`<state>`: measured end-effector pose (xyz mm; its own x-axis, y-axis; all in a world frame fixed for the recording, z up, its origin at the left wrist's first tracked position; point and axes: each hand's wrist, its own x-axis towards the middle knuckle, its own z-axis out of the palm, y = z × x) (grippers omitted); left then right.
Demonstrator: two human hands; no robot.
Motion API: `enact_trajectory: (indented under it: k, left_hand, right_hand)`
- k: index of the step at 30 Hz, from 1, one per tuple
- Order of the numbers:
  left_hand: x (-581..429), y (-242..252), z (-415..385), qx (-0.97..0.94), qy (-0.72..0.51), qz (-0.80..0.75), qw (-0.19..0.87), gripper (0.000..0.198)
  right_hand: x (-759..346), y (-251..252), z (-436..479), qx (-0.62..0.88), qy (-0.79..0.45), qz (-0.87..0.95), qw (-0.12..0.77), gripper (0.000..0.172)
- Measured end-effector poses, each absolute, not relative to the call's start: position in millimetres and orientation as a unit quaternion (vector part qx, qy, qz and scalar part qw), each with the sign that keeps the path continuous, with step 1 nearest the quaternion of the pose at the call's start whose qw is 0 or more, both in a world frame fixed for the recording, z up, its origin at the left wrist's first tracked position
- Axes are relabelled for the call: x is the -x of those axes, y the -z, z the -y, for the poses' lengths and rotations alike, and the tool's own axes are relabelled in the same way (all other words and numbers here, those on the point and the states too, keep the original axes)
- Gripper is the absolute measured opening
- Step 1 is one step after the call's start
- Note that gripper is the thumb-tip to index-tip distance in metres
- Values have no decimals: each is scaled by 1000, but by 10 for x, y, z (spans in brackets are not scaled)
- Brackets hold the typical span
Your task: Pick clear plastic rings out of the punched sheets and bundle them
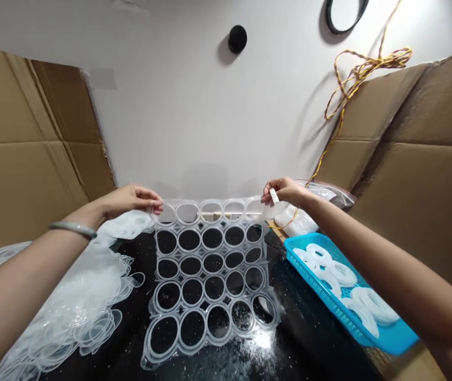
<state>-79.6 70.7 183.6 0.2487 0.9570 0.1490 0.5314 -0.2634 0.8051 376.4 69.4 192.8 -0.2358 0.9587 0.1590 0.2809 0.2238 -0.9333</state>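
A translucent plastic sheet (201,267) with rows of round cut-out holes is stretched between my hands. Its far edge is raised off the black table, while the near rows lie on or close to the surface. My left hand (140,200) pinches the far left corner; a pale bangle circles that wrist. At the far right corner, my right hand (283,193) pinches the sheet between thumb and fingers. Something small and white (274,196) shows at a finger of the right hand; I cannot tell what it is.
A heap of clear plastic ring scraps (79,296) covers the left side. On the right, a blue basket (316,280) holds stacks of white rings (372,306). Cardboard panels (31,148) flank both sides. A yellow twisted cord (342,114) hangs down the right wall, near a plastic bag (324,193).
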Motion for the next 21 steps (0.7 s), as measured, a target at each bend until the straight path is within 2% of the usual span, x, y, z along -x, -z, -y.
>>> enact_trajectory:
  k: [3, 9, 12, 21]
  left_hand:
    - [645, -2088, -905, -701, -348, -505, 363, 32]
    - [470, -2448, -1267, -678, -455, -487, 310, 37]
    - [494, -2568, -1248, -687, -469, -468, 298, 37]
    - [552, -2434, -483, -742, -415, -470, 237, 32]
  right_hand:
    - [-3689, -2163, -933, 488, -364, 657, 445, 31]
    - [-3555, -2564, -1253, 516, -231, 642, 517, 27]
    - [-3572, -2667, -1259, 502, -205, 655, 526, 24]
    - [-3708, -2369, -715, 437, -201, 698, 531, 37]
